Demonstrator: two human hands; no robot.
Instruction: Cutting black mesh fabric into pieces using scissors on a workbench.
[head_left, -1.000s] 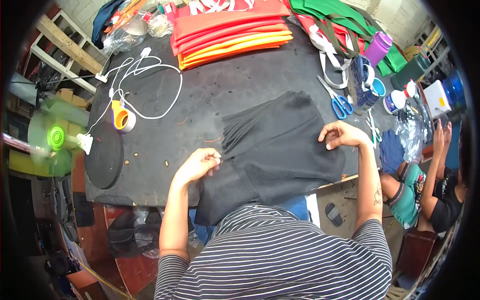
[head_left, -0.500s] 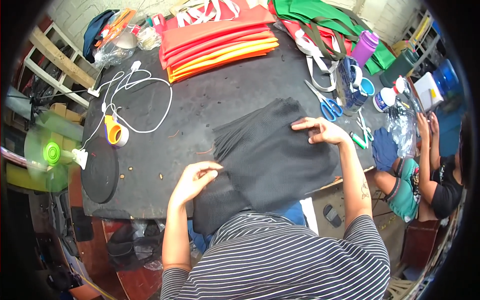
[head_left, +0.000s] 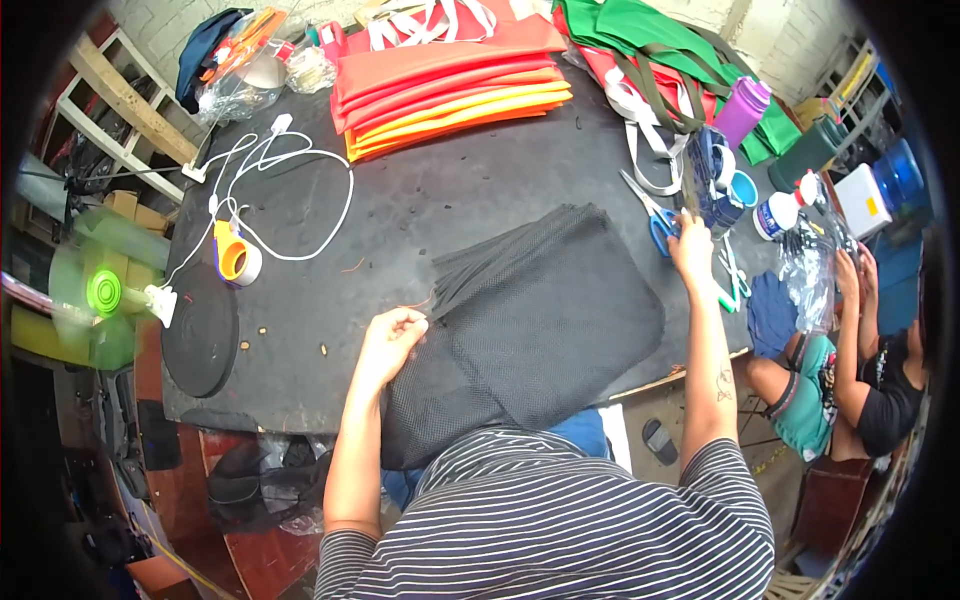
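Observation:
Black mesh fabric (head_left: 560,320) lies in folded layers across the near table edge and over my lap. Its far left end fans out in several narrow folds. My left hand (head_left: 390,345) is closed at the fabric's left edge, thumb and fingers pinched together there. Beside those fingertips lies a thin orange thread (head_left: 418,304). Off the fabric, to its right, my right hand (head_left: 692,245) has its fingers closed around the handle of the blue-handled scissors (head_left: 660,232). The hand covers part of the handle, and the blades still rest on the table, pointing away to the left.
Red and orange fabric stacks (head_left: 450,85) stand at the back, green bags (head_left: 650,50) at back right. A purple bottle (head_left: 742,112), spray bottle (head_left: 780,210) and green-handled snips (head_left: 735,275) sit right. Left are a white cable (head_left: 350,200), tape dispenser (head_left: 235,262) and fan (head_left: 105,290). A co-worker (head_left: 850,370) sits right.
My right hand has left the mesh and moved right to the scissors' handle. The fingers of my left hand have curled together at the fabric's edge. The mesh lies flatter on its right side.

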